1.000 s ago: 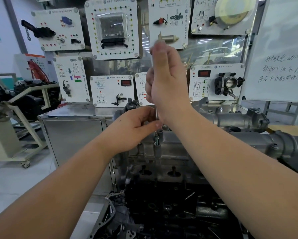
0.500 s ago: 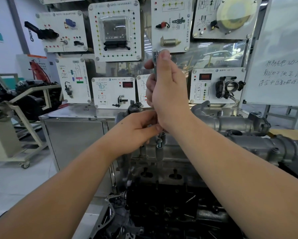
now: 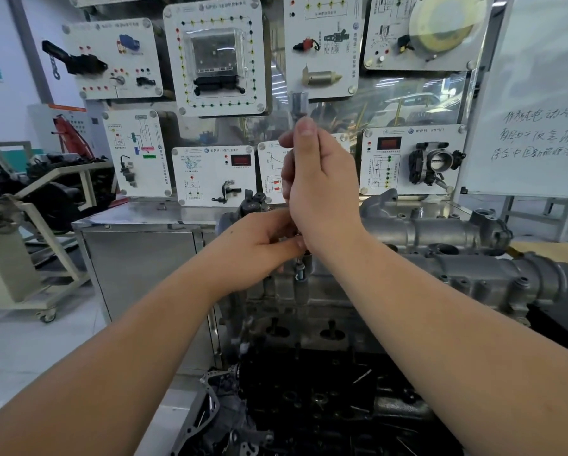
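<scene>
Step in hand, as judged: turning bolt [image 3: 300,274] by hand with long socket driver [image 3: 299,103] at near edge of cylinder head [image 3: 417,232].

Right hand [image 3: 323,192] curled round driver shaft, thumb up along it. Driver upright, top end clear above thumb, lower end hidden behind hands.

Left hand [image 3: 259,248] appears to pinch shaft low down, fingertips just above bolt.

Bolt stands proud of its boss, directly below both hands.

Next move likely needs driver kept plumb while twisting, since tilt risks slipping off.
</scene>
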Tool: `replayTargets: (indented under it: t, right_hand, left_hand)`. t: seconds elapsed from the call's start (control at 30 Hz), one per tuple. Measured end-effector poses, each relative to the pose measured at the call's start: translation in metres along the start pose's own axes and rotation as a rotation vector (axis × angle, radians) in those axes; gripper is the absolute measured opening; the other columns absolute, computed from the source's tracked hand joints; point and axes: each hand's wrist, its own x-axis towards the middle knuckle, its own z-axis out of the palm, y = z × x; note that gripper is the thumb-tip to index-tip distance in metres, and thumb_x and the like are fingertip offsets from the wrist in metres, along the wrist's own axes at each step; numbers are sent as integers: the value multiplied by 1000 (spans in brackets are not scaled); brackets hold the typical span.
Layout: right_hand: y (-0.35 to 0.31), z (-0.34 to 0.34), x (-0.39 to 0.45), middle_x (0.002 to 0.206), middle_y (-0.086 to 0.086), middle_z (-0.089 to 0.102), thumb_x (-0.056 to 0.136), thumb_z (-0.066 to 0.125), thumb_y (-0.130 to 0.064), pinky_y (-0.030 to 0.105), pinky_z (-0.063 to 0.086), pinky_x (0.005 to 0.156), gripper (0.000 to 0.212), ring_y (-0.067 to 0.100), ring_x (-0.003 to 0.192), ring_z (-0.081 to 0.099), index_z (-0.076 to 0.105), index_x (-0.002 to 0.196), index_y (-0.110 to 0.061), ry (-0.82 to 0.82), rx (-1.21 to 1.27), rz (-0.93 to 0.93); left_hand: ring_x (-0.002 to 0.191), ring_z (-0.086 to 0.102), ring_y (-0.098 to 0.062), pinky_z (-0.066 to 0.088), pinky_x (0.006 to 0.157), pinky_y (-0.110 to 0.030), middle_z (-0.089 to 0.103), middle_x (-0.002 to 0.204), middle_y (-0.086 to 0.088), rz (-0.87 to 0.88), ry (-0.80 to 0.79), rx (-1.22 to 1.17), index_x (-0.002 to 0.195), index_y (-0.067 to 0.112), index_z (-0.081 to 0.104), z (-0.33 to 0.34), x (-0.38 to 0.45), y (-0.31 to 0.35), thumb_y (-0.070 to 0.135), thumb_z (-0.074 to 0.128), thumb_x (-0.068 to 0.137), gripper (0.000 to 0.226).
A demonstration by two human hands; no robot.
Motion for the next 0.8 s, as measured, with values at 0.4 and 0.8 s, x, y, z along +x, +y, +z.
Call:
replayTargets:
  t: [0.4, 0.8]
  right_hand:
    - [4, 2, -6, 66, -3, 45, 105, 44, -39, 40, 39, 55, 17, 17, 58, 43, 48, 93, -27, 41, 26, -41]
    - [-6, -3, -11, 55, -8, 61, 110, 38, -33, 27, 43, 60, 30, 2, 52, 55, 62, 92, -28, -84, -10, 4]
  left_hand:
    - [75, 65, -8, 48, 67, -9, 70, 86, 10, 1, 63, 43, 85, 34, 62, 1, 2, -5, 24, 67, 98, 17]
    - [81, 68, -12, 55, 73, -22, 72, 90, 11, 30, 51, -42, 91, 52, 63, 0, 5, -4, 47, 66, 86, 8]
